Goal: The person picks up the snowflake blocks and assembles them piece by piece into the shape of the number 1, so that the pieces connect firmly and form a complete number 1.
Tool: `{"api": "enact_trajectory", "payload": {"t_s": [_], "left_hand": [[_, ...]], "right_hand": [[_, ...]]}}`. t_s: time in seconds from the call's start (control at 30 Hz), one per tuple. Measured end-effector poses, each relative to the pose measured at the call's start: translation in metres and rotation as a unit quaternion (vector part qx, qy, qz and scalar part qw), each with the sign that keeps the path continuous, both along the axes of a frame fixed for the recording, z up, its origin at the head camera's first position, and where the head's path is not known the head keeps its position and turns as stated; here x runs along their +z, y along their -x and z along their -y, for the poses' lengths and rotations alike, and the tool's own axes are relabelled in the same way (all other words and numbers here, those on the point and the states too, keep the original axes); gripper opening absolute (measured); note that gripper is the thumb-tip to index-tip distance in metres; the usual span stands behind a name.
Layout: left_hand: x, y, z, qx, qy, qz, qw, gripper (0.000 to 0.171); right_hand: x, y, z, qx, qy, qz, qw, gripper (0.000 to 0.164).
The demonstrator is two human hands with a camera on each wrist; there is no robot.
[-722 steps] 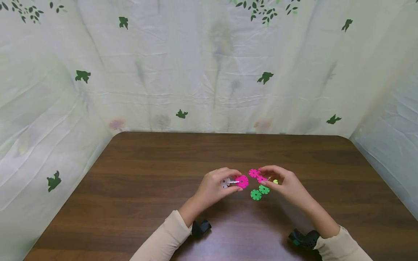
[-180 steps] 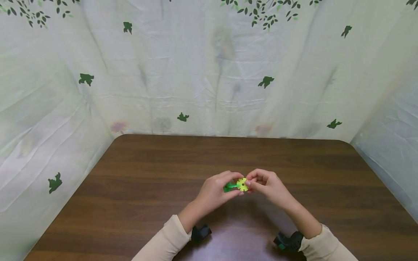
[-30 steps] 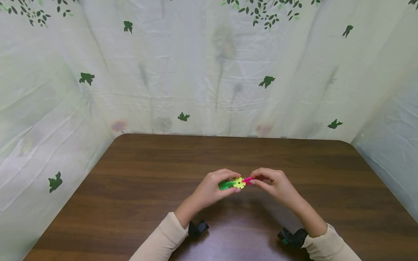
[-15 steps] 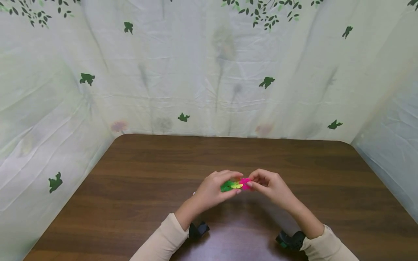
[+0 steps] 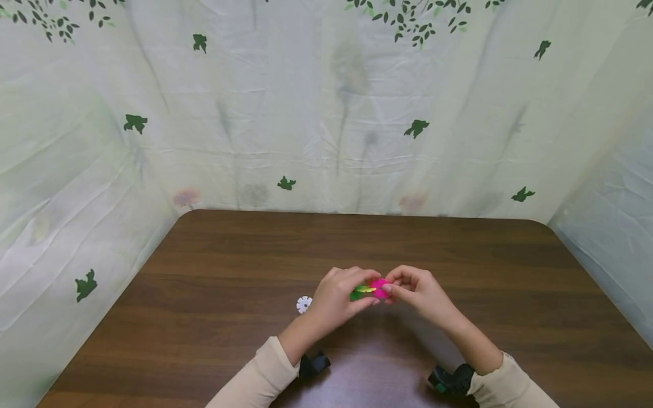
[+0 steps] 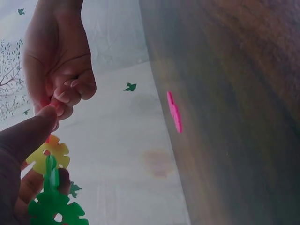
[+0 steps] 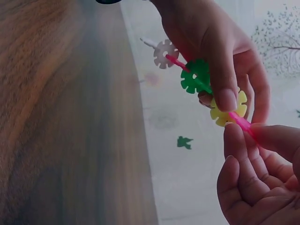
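Observation:
A chain of slotted, flower-shaped plastic discs spans my two hands. My left hand [image 5: 335, 296] grips it near the yellow disc [image 6: 52, 152], thumb and fingers on either side. My right hand [image 5: 419, 292] pinches the pink disc [image 5: 380, 288] at the chain's right end, against the yellow one. Behind the yellow disc come green discs [image 6: 56, 209], then a pink disc [image 7: 177, 62] seen edge-on. White discs [image 7: 166, 54] form the far end; one white disc [image 5: 304, 304] shows left of my left hand in the head view. My palm hides the middle of the chain there.
Loose pink discs [image 6: 174, 112] lie on the brown wooden table [image 5: 255, 249], seen edge-on in the left wrist view. A pale curtain [image 5: 316, 113] with leaf and bird prints hangs behind the table. Black wrist cameras [image 5: 313, 364] sit below both hands.
Earlier, loose green, pink and yellow discs lay by my right hand; the green and yellow are now in the chain. Over the last second the chain turned, and its white end emerged left.

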State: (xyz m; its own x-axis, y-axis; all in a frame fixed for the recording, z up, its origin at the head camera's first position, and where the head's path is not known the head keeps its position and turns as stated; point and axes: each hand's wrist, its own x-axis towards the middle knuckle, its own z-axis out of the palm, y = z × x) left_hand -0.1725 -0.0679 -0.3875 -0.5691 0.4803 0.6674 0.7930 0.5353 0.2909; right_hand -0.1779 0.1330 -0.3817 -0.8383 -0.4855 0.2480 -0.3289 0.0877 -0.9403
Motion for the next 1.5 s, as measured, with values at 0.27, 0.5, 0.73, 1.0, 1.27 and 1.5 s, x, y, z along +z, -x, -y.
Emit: {"api": "enact_trajectory", "payload": {"t_s": [0.27, 0.5, 0.73, 1.0, 1.27, 1.5], "left_hand": [[-0.001, -0.001, 0.001, 0.005, -0.01, 0.003, 0.9999, 0.03], [-0.001, 0.003, 0.004, 0.004, -0.029, -0.003, 0.9996, 0.031], [0.001, 0.006, 0.008, 0.011, -0.048, 0.018, 0.9986, 0.033], [0.002, 0.007, 0.011, 0.016, -0.049, 0.033, 0.9981, 0.032], [0.001, 0.008, 0.011, 0.017, -0.047, 0.035, 0.9981, 0.033], [0.002, 0.008, 0.011, 0.018, -0.048, 0.036, 0.998, 0.033]], "right_hand": [[-0.001, 0.0, 0.001, 0.003, 0.004, 0.019, 1.0, 0.018], [0.004, 0.0, -0.003, -0.019, 0.005, -0.026, 0.999, 0.019], [0.017, 0.0, -0.012, -0.029, -0.005, -0.081, 0.996, 0.029], [-0.01, 0.026, -0.035, -0.072, -0.055, -0.104, 0.99, 0.035], [-0.034, 0.043, -0.052, -0.094, -0.076, -0.07, 0.99, 0.039], [-0.051, 0.051, -0.062, -0.106, -0.123, -0.048, 0.986, 0.041]]}}
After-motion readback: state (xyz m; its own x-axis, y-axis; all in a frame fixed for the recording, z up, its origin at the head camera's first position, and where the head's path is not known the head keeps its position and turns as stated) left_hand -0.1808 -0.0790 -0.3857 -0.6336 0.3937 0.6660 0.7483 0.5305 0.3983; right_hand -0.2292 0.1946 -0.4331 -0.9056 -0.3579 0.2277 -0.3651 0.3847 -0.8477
